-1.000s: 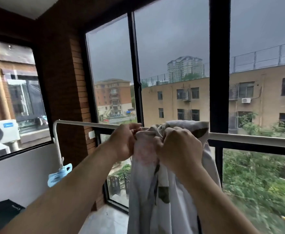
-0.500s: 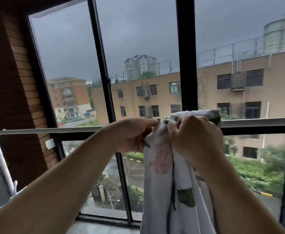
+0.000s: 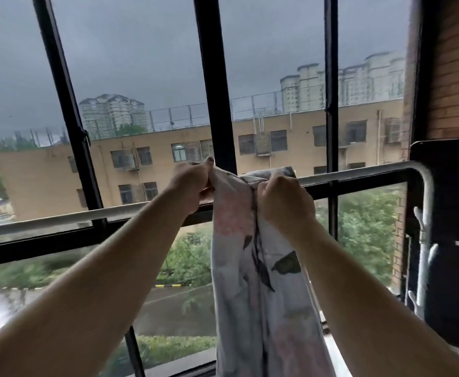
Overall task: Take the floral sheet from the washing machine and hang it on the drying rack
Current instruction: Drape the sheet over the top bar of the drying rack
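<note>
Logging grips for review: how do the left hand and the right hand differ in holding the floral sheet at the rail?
The left hand pinches the floral sheet at its left edge, thumb tip raised; the right hand is a closed fist around a bunched fold. The left hand sits higher in the picture than the right hand. Both grip the sheet's top, close together, at the drying rack rail.

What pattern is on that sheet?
White sheet with pale pink flowers and dark green leaves; head view shows it.
</note>
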The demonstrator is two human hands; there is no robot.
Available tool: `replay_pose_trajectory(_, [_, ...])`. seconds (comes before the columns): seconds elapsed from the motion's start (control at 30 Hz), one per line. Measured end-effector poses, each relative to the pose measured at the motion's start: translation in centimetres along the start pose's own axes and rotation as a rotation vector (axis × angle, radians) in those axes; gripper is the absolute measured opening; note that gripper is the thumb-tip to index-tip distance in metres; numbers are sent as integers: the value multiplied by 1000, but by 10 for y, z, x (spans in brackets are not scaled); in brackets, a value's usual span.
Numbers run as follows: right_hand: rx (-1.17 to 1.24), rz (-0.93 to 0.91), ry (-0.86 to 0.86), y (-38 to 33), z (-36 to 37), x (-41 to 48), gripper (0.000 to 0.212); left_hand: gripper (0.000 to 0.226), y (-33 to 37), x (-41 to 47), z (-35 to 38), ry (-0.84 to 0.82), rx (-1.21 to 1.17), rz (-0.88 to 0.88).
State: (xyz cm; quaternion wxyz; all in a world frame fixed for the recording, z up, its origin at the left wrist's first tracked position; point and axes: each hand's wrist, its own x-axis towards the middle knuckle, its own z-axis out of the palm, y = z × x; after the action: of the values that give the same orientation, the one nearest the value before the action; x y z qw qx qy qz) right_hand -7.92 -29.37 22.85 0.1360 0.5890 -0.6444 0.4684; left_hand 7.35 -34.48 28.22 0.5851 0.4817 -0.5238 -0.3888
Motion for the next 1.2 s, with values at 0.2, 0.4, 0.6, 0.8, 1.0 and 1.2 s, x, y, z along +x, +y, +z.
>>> replay_pose_trajectory(0.2, [-77, 46, 23, -1, 2, 4, 32, 21, -7, 9, -32, 230, 427, 463])
replay_pose_trajectory(0.4, [-137, 58, 15, -6, 7, 1, 33, 12, -12, 17, -59, 223, 807, 551])
replay_pose_trajectory(0.6, [-311, -15, 57, -28, 12, 8, 42, 28, -15, 19, -72, -154, 887, 405])
replay_pose_trajectory(0.8, [-302, -68, -26, -35, 32, 26, 38, 30, -28, 31, -71, -360, 826, 403])
replay_pose_trajectory(1.0, [-230, -63, -105, -24, 48, 22, 40, 24, -40, 38, -72, -315, 944, 537])
replay_pose_trajectory(1.2, [-207, -49, -20, -23, 53, 19, 39, 37, -41, 40, -74, -207, 953, 684])
